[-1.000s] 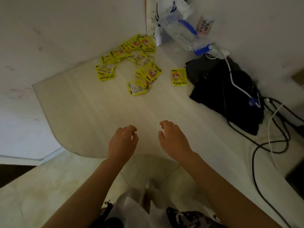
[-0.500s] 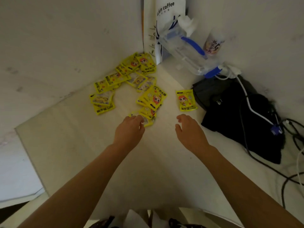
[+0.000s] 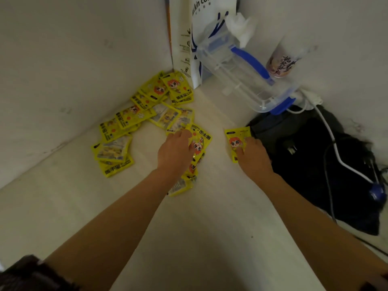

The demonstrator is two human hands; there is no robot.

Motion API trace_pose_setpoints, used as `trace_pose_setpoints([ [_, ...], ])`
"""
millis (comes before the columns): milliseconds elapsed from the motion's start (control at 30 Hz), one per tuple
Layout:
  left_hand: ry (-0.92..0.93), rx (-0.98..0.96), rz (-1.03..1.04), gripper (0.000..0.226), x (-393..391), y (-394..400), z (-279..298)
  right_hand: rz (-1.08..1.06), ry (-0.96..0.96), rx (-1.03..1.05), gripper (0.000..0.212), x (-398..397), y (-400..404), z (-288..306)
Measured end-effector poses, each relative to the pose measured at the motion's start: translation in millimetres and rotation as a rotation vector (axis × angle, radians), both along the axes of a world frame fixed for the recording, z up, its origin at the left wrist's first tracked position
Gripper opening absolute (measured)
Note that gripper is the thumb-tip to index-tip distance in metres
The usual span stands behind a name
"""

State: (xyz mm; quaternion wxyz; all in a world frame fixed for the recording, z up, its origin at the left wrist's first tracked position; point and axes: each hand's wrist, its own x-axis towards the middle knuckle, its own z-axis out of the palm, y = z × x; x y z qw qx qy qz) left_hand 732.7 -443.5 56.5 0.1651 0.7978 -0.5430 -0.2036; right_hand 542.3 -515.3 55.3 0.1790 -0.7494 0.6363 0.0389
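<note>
Half a second ago both hands hovered short of the packets; now they have moved forward and come down onto them. The left hand point(image 3: 176, 151) lies on the top packet point(image 3: 200, 140) of a short overlapping row, where before it had only reached that row's near end. The right hand point(image 3: 254, 157) now covers the lower corner of the lone packet point(image 3: 236, 138), which lies apart from the rest, just beside the black bag point(image 3: 315, 169).

The packets are flat, glossy yellow foil rectangles printed with a red-haired cartoon face. Some show pale backs. The scattered packets point(image 3: 134, 116) trail along the pale, matt, wood-grained desk point(image 3: 189, 232) into the wall corner. Behind stand a white paper bag point(image 3: 206, 36) and a clear, hard plastic box point(image 3: 233, 78) with blue clips.

The left fingers point(image 3: 185, 135) are loosely bent and rest on the packet's face, not clamped round it. The right fingers point(image 3: 241, 152) lie nearly straight, pressing flat on the lone packet.
</note>
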Motion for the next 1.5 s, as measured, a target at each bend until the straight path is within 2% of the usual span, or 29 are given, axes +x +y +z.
trace_pose_setpoints([
  [267,-0.177,0.126,0.074,0.052,-11.0,-35.6,-31.5,-0.074,0.133,0.024,0.041,8.0,-19.3,-26.8],
  [400,-0.174,0.102,0.114,0.064,-15.0,-21.4,-39.9,-0.060,0.152,0.009,0.052,9.8,-5.6,-39.4],
  [533,-0.209,0.011,0.095,0.065,-15.9,1.9,-40.9,-0.002,0.195,0.042,0.060,6.3,14.2,-45.3],
  [633,-0.141,0.005,0.116,0.064,-12.8,16.2,-39.3,0.022,0.211,0.032,0.064,3.4,25.6,-41.0],
  [800,-0.068,0.061,0.213,0.070,-7.8,30.0,-28.7,-0.058,0.164,0.050,0.079,11.9,33.1,-32.1],
  [867,0.006,0.079,0.252,0.074,-3.7,35.4,-24.4,-0.121,0.062,0.117,0.076,12.5,31.8,-29.8],
  [933,0.091,0.102,0.302,0.077,2.2,41.4,-19.9,-0.134,-0.016,0.177,0.065,11.6,29.2,-27.5],
  [1033,0.208,0.148,0.396,0.070,15.2,54.7,-21.4,-0.034,-0.066,0.178,0.049,12.1,28.3,-25.6],
  [1133,0.340,0.152,0.496,0.048,35.1,69.9,-20.4,0.071,-0.129,0.197,0.039,21.2,27.8,-20.3],
  [1233,0.267,0.155,0.532,0.026,61.8,81.8,-13.5,0.238,-0.166,0.154,0.035,37.3,25.7,-9.5],
  [1500,0.257,0.055,0.716,0.032,135.6,80.7,7.3,0.763,-0.003,-0.016,0.046,83.7,17.0,-11.1],
])
